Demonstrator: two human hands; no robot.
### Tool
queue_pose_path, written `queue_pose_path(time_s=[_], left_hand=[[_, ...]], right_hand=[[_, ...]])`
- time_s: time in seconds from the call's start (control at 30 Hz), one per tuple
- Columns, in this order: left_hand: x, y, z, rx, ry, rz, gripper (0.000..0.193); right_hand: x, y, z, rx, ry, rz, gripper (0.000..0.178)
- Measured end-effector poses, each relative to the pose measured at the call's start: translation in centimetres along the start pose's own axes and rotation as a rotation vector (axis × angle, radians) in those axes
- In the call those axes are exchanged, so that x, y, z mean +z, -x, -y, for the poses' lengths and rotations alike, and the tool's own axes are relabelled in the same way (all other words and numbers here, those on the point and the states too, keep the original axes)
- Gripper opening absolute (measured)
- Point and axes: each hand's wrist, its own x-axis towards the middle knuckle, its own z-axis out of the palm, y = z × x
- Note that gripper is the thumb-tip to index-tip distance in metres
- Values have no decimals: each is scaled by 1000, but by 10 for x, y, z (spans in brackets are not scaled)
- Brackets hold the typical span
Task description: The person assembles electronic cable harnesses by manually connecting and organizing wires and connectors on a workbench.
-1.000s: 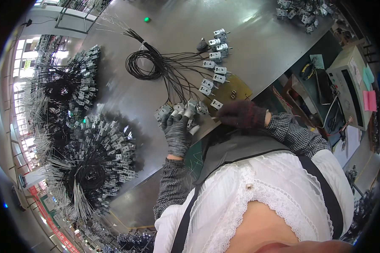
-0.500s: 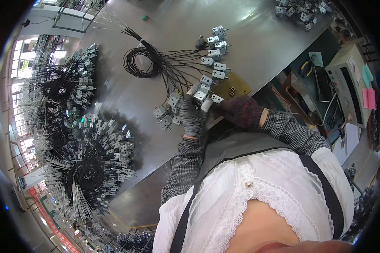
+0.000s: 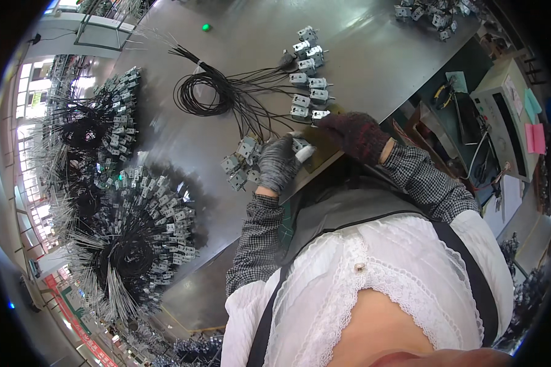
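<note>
My left hand (image 3: 278, 164), in a grey glove with white-wrapped fingertips, is closed on a small boxy metal unit (image 3: 300, 145), partly hidden by the fingers. My right hand (image 3: 356, 137), in a dark red glove, pinches at the lower edge of another metal unit (image 3: 319, 114), the lowest of two staggered columns. Black thin leads run from these units into a tied coil (image 3: 205, 92) on the left. Next to my left hand sits a cluster of similar units (image 3: 242, 162). A yellowish pad (image 3: 330, 156) lies under my right hand, mostly covered.
Big fanned bundles of such units (image 3: 128, 244) fill the left edge of the metal table (image 3: 251, 37). A loose pile (image 3: 438, 15) sits at the far right. Beyond the table's right edge stand a beige machine (image 3: 502, 116) and yellow-handled pliers (image 3: 442, 93). A small green object (image 3: 206, 27) lies far off.
My right hand has moved up and slightly right, from the pad's lower edge to the column's lowest unit. My left hand has shifted slightly down. The columns and coil have slid slightly left.
</note>
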Motion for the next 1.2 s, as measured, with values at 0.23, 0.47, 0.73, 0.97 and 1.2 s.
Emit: queue_pose_path(time_s=[0.23, 0.47, 0.73, 0.97, 1.2], left_hand=[[-11, 9, -46, 27, -154, -35, 59], [10, 1, -45, -84, -182, -99, 62], [17, -3, -37, -71, -126, -95, 47], [20, -9, -37, -16, -273, -157, 47], [15, -14, -36, -62, -193, -42, 37]], right_hand=[[3, 11, 6, -50, -156, 101, 25], [-10, 13, 28, -194, 22, 30, 19], [-16, 9, 36, -135, 247, 183, 19], [-13, 8, 35, -51, 214, 254, 23], [-8, 10, 25, -136, 161, 119, 22]])
